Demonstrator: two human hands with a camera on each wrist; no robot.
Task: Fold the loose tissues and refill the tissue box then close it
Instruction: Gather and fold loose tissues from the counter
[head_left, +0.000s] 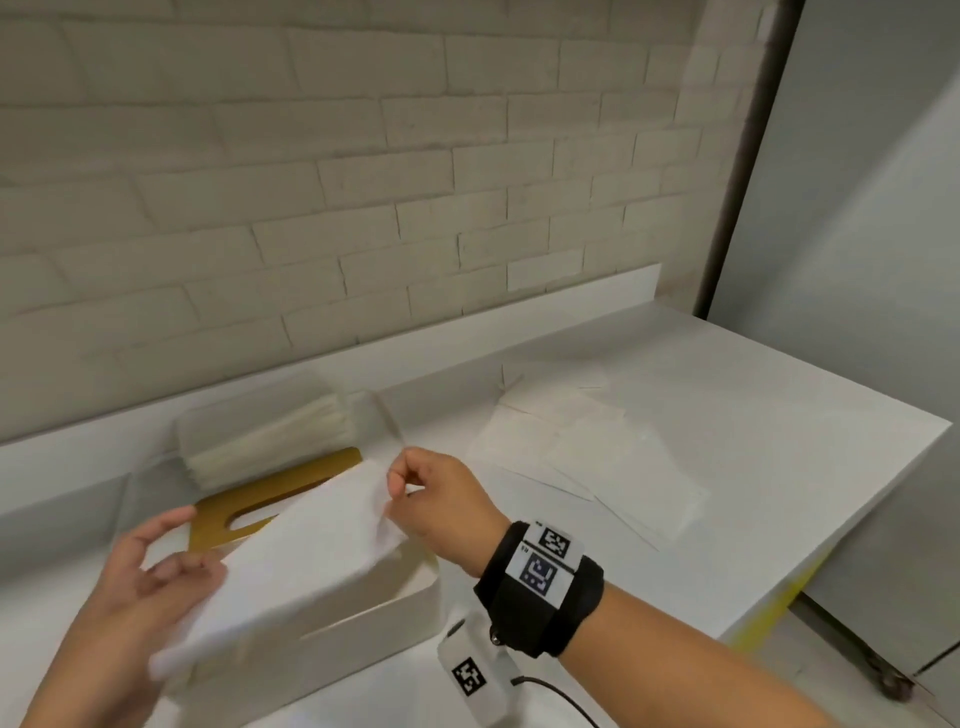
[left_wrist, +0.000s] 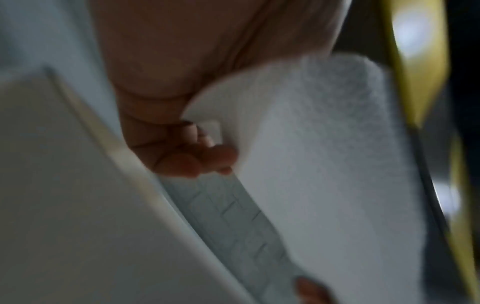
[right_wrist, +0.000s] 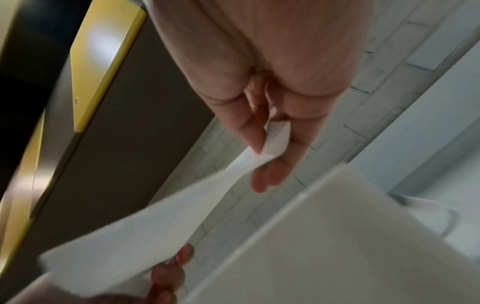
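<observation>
Head view: the white folded paper tissue is stretched above the open white rectangular tissue box. The left hand pinches its near-left end; the right hand pinches its far-right corner. The mustard-yellow slotted lid lies behind the box. Loose flat white tissues lie on the white counter, well apart to the right.

Left wrist view: curled fingers grip the tissue edge.

Right wrist view: thumb and forefinger pinch the tissue corner.

A tissue hangs over the open box, between the left hand and right hand. The lid lies behind the box. Loose tissues lie to the right on the counter, before the wall.
</observation>
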